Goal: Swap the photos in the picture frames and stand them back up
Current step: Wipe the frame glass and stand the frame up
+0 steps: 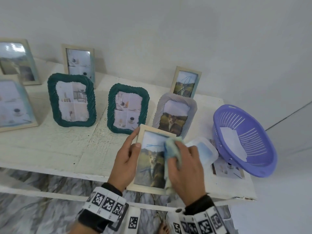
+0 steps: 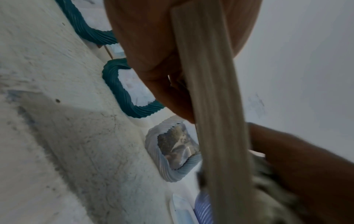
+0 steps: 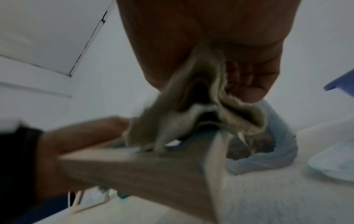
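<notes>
The left hand grips the frame by its left edge, tilted over the table front. The right hand clutches a cloth against the glass. Light, stiff, probably fragile: hold the edges.

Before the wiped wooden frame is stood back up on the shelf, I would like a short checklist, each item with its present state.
1. Left hand grips the wooden frame by its left edge: ok.
2. Right hand lets go of the cloth on the glass: not ok, the cloth is held against it.
3. Blue marks on the glass are wiped off: not ok, some are visible.
4. Cat photo sits straight inside the frame: ok.
5. Back stand is folded out: cannot tell, the back is hidden.
6. Free spot on the shelf: ok, bare surface in front of the green frame.
</notes>
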`<state>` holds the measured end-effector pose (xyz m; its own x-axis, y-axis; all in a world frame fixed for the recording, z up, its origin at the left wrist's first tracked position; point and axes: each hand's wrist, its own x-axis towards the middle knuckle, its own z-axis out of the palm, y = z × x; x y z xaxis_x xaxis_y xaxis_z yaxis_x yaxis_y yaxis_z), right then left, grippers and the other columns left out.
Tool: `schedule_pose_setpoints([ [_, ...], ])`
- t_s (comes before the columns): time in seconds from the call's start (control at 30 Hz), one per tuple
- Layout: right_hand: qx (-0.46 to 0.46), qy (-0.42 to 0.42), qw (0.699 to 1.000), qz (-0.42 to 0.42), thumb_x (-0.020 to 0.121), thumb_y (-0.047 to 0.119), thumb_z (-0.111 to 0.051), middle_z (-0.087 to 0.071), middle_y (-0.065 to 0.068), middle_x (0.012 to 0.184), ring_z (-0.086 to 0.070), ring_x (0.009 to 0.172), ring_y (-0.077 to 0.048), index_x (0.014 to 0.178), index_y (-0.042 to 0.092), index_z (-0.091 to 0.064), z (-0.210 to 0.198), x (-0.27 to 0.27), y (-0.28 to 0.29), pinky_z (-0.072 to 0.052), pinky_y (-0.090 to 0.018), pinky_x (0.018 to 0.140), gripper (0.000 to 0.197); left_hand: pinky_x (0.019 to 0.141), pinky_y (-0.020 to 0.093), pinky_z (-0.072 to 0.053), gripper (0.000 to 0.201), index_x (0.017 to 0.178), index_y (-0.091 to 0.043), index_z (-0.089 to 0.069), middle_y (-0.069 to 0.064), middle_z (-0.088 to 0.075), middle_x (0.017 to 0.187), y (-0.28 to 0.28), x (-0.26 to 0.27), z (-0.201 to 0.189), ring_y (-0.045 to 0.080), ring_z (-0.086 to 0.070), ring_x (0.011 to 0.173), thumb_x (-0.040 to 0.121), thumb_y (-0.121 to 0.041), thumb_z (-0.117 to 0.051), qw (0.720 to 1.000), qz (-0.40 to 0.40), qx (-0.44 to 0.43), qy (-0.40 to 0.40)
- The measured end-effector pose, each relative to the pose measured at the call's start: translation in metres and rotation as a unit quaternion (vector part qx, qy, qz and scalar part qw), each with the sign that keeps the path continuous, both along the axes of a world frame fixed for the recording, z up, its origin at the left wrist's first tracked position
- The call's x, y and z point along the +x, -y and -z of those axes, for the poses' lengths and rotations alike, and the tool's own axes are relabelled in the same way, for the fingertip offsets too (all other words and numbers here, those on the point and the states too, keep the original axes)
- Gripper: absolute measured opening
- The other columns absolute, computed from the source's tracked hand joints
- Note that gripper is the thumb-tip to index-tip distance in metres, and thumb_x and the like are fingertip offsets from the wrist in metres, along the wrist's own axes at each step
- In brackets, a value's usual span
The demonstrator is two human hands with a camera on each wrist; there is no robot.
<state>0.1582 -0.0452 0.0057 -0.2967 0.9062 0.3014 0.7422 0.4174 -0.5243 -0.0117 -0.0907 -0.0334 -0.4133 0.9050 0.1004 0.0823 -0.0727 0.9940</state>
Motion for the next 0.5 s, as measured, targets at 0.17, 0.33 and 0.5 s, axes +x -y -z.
schedule_pose_setpoints([
  [0.17, 0.021, 0.0, 0.999, 0.025, 0.093, 0.041, -0.046, -0.044, -0.001, 0.089, -0.043, 0.07, -0.017, 0.115, 0.017, -0.06, 0.016, -0.023, -0.005, -0.042, -0.029, 0.061, 0.035, 0.055, 0.018, -0.033, 0.044, 0.145, -0.037, -0.04, -0.009, -0.04, 0.057, 0.001, 0.008, -0.005, 0.012, -0.032, 0.053, 0.103, -0.026, -0.043, 0.998, -0.012, 0.036, -0.045],
  [0.33, 0.012, -0.048, 0.993, -0.103, 0.097, 0.028, -0.049, -0.039, 0.004, 0.087, -0.043, 0.069, -0.012, 0.117, 0.02, -0.062, 0.009, -0.031, 0.009, -0.039, -0.022, 0.06, 0.026, 0.059, 0.028, -0.04, 0.044, 0.144, -0.042, -0.04, 0.017, -0.046, 0.067, -0.001, 0.001, -0.009, 0.021, -0.039, 0.058, 0.103, -0.027, -0.044, 0.998, -0.018, 0.036, -0.04],
  [0.5, 0.032, 0.027, 0.991, -0.131, 0.098, 0.031, -0.042, -0.042, 0.001, 0.091, -0.046, 0.07, -0.016, 0.115, 0.017, -0.061, 0.001, -0.025, 0.008, -0.044, -0.026, 0.061, 0.03, 0.061, 0.036, -0.044, 0.045, 0.144, -0.046, -0.038, 0.025, -0.054, 0.075, 0.002, -0.003, -0.008, 0.031, -0.044, 0.06, 0.101, -0.034, -0.043, 0.999, -0.006, 0.03, -0.038],
])
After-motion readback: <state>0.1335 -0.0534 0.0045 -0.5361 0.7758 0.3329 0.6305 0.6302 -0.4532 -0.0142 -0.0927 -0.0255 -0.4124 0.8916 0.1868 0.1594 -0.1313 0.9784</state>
